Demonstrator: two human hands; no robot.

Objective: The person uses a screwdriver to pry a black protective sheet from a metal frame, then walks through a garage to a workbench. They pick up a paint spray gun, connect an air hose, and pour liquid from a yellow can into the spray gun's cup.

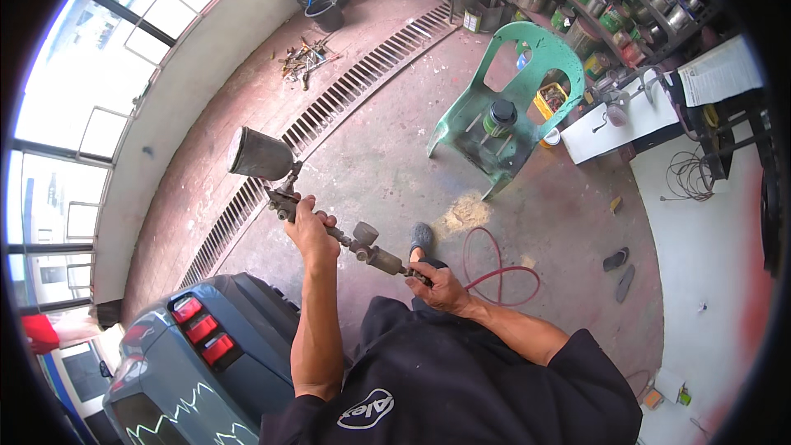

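The person holds a spray gun (284, 185) out in front, above the concrete floor (387, 173) and just past the rear corner of a grey car (198, 354). The left hand (311, 231) is wrapped tight around the gun's handle, its metal cup (259, 154) tilted up and away. The right hand (441, 287) is closed on the fitting (381, 259) at the handle's base, where a red air hose (503, 272) loops across the floor. A green plastic chair (511, 91) stands well apart.
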